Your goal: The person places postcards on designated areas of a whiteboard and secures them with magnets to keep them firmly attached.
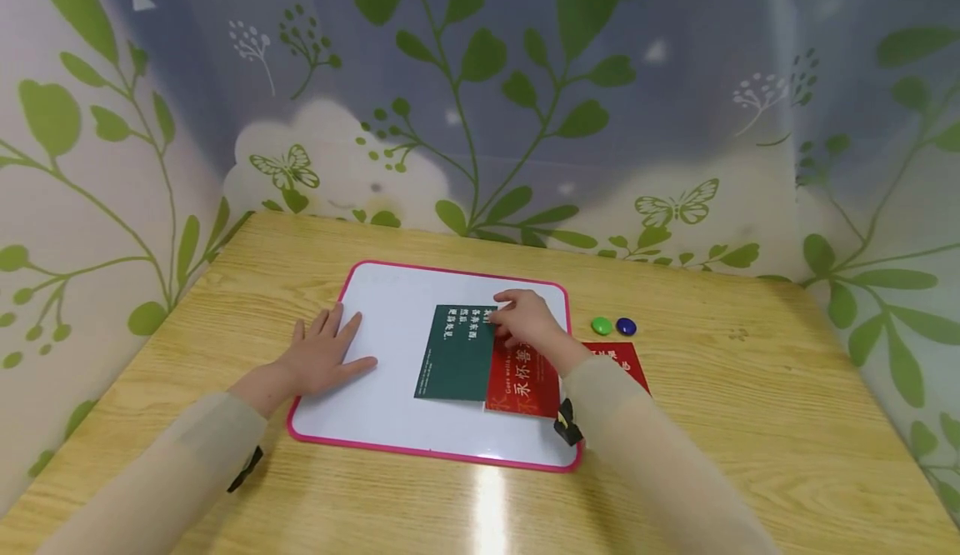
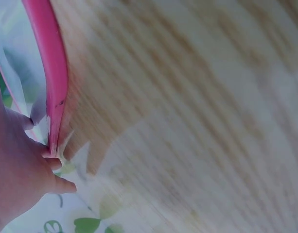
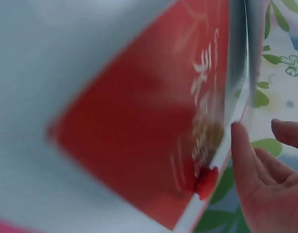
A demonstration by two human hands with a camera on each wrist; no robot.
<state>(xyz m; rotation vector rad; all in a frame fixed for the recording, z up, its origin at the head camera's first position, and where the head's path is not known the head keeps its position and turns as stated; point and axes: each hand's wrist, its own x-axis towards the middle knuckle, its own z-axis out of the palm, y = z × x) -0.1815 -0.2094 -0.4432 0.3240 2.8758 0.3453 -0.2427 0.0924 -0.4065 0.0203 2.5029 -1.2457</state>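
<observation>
A whiteboard (image 1: 367, 405) with a pink rim lies flat on the table. My left hand (image 1: 322, 359) rests spread across its left edge, thumb on the white surface; the left wrist view shows that hand (image 2: 22, 160) beside the pink rim (image 2: 54, 73). On the board a dark green card (image 1: 457, 363) with white writing lies next to a red card (image 1: 521, 384). Over their top edges is my right hand (image 1: 528, 317), fingers loosely bent. In the right wrist view, a red magnet (image 3: 206, 183) sits at the red card's (image 3: 134, 131) edge, apart from the hand (image 3: 270, 179).
Right of the board, a green magnet (image 1: 602, 326) and a blue magnet (image 1: 626, 327) lie on the wooden table (image 1: 735, 422). Another red card (image 1: 626, 359) is partly hidden by the right forearm. A leaf-patterned curtain (image 1: 510, 122) hangs behind the table.
</observation>
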